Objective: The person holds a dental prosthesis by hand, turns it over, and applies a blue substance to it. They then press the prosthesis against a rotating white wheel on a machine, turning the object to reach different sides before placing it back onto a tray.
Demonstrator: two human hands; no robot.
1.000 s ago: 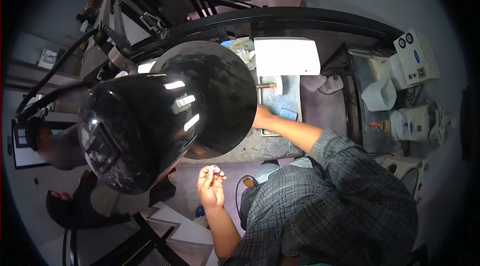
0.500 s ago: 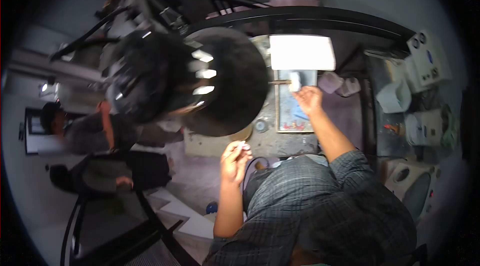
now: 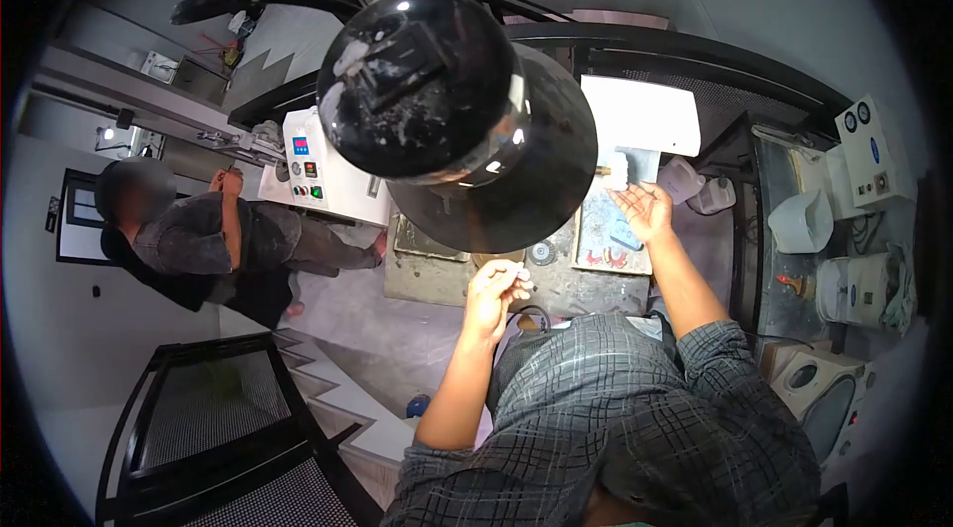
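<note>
My left hand (image 3: 486, 304) is held over the front of the workbench, thumb and fingers pinched on a small whitish piece (image 3: 522, 273) too small to name. My right hand (image 3: 645, 211) is palm up with its fingers extended, fingertips right at the lower edge of a white wheel (image 3: 618, 170). That wheel sits on a brass-coloured spindle (image 3: 603, 171) coming from behind the lamp. Below it lies a shallow tray (image 3: 588, 247) with a blue item (image 3: 623, 233) and several small red pieces (image 3: 608, 257).
A large black lamp (image 3: 437, 90) blocks the view of the bench's middle. A white panel (image 3: 640, 114) stands behind the wheel. A white machine (image 3: 323, 170) and a person (image 3: 189, 229) are at left. White jugs (image 3: 681, 180) and a side table (image 3: 789, 299) are at right.
The view has shifted, so the lamp and both hands appear further right, and the white machine at left now shows. My left hand keeps its pinch; my right remains at the wheel.
</note>
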